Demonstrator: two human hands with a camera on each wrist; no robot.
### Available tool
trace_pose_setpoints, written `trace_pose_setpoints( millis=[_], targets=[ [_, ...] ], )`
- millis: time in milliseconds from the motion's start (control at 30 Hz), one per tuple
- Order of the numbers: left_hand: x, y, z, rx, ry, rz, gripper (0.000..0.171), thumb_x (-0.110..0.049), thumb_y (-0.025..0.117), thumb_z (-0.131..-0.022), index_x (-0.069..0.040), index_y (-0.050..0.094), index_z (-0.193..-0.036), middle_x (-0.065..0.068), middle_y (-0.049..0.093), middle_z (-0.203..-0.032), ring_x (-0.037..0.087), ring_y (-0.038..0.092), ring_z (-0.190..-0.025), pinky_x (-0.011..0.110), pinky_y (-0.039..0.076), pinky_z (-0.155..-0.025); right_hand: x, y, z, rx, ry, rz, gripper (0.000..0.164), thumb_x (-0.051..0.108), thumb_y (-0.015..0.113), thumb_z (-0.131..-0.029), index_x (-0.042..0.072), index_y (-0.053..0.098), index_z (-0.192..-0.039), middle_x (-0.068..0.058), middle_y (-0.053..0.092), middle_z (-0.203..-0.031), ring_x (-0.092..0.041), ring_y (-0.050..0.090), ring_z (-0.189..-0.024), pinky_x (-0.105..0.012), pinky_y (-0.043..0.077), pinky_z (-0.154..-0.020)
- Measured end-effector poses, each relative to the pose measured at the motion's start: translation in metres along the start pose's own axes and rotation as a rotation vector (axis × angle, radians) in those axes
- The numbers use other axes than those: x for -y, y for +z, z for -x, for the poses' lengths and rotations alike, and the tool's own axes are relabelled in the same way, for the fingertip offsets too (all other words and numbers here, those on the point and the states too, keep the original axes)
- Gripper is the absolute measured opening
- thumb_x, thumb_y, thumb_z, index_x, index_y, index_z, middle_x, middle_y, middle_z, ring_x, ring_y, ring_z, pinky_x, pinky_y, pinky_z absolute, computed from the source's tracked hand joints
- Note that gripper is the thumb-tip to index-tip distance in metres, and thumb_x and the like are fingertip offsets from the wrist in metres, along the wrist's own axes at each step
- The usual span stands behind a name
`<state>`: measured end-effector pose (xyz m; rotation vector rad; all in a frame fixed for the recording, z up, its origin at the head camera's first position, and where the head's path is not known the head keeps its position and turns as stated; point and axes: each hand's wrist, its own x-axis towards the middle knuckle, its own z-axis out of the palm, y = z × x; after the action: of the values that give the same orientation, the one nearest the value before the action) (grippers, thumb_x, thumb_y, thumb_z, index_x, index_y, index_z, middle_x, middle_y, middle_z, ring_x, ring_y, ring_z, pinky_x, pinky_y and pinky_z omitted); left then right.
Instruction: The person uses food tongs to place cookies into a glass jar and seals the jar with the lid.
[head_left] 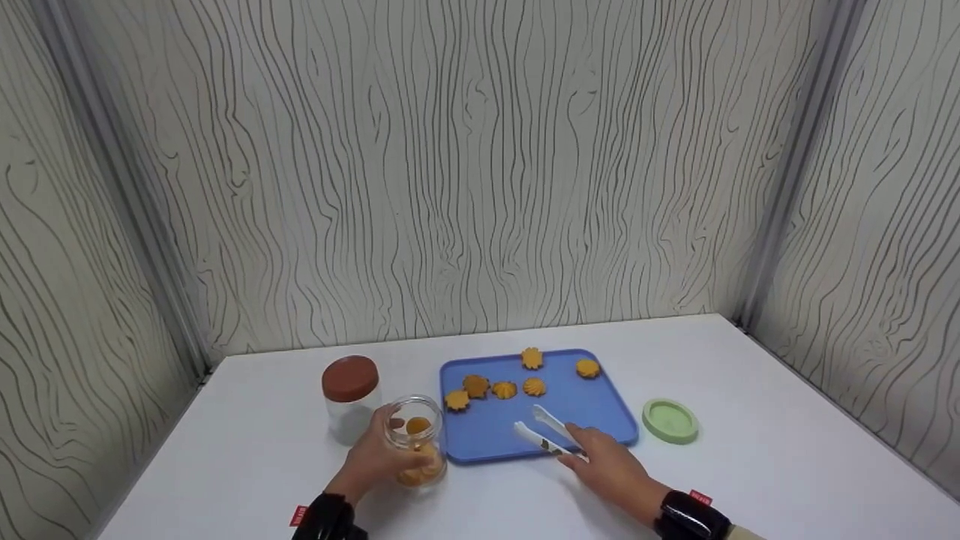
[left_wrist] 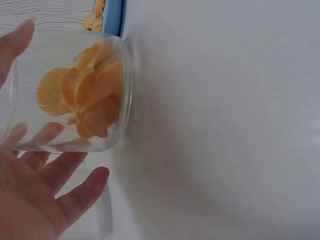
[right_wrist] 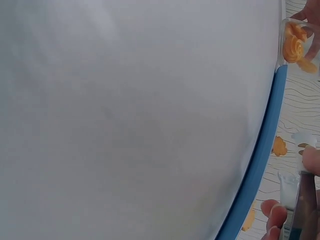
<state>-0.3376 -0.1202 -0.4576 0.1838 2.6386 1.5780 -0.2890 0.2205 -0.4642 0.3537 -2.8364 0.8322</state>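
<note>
A clear glass jar [head_left: 438, 444] stands open-topped on the table beside the tray's left edge. My left hand [head_left: 371, 454] grips it from the left, thumb on the near side and fingers round the far side. Several golden, ridged cookies [left_wrist: 92, 95] lie inside, piled at the bottom. White tongs [head_left: 544, 440] are held in my right hand [head_left: 611, 472] above the tray's front edge. Their tips are spread apart, with nothing between them. On the blue tray [head_left: 495, 435] are several more flower-shaped cookies [head_left: 534, 386], mostly toward its back and left.
Behind my left hand stands another jar with a brown-red lid [head_left: 350, 379]. A round green lid [head_left: 670, 421] lies on the white table [head_left: 765, 405] to the right of the tray. Wood-patterned panels [head_left: 465, 187] rise behind the table and at both sides.
</note>
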Motion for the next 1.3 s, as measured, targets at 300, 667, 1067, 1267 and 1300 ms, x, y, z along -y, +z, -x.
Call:
trace_pose_setpoints(
  millis=[300,667,1067,1267,1300],
  targets=[
    [0.001,-0.002,0.0,0.001,-0.005,-0.006,0.104,-0.032,0.091,-0.065,-0.002,0.03,-0.144,0.021,0.05,-0.13,0.036,0.05,-0.117,0.053,0.042,-0.099,-0.008,-0.004,-0.001,-0.025,0.046,0.019,0.054,0.024,0.07,-0.089,-0.009,0.055,-0.13,-0.022,0.063,-0.113,-0.04,0.059,-0.106,-0.056,0.046,-0.089],
    [0.003,-0.002,-0.001,0.001,-0.023,-0.001,0.104,-0.033,0.091,-0.065,-0.002,0.03,-0.143,0.02,0.049,-0.131,0.035,0.05,-0.116,0.053,0.043,-0.099,-0.017,-0.01,-0.008,-0.034,0.107,0.044,0.057,0.024,0.07,-0.088,-0.009,0.054,-0.131,-0.022,0.063,-0.117,-0.038,0.059,-0.108,-0.053,0.047,-0.091],
    [0.001,0.0,-0.001,0.017,-0.059,0.007,0.106,-0.033,0.091,-0.065,-0.004,0.028,-0.145,0.022,0.048,-0.134,0.036,0.05,-0.117,0.054,0.043,-0.098,-0.022,-0.008,-0.014,-0.044,0.136,0.045,0.054,0.021,0.073,-0.086,-0.011,0.056,-0.125,-0.021,0.064,-0.114,-0.035,0.061,-0.102,-0.052,0.049,-0.087],
    [-0.001,0.0,0.0,0.014,-0.048,-0.001,0.106,-0.034,0.091,-0.065,-0.003,0.029,-0.145,0.022,0.049,-0.133,0.038,0.05,-0.118,0.055,0.043,-0.099,-0.021,-0.007,-0.017,-0.063,0.119,0.014,0.04,0.018,0.072,-0.086,-0.007,0.061,-0.115,-0.005,0.062,-0.087,-0.02,0.058,-0.082,-0.045,0.05,-0.075],
    [-0.001,0.001,0.0,0.013,-0.043,-0.003,0.106,-0.034,0.091,-0.066,-0.002,0.029,-0.145,0.022,0.049,-0.132,0.038,0.05,-0.118,0.055,0.043,-0.099,-0.021,-0.007,-0.018,-0.064,0.119,0.009,0.036,0.018,0.072,-0.086,-0.006,0.062,-0.112,-0.004,0.06,-0.084,-0.019,0.056,-0.08,-0.044,0.049,-0.074]
  ],
)
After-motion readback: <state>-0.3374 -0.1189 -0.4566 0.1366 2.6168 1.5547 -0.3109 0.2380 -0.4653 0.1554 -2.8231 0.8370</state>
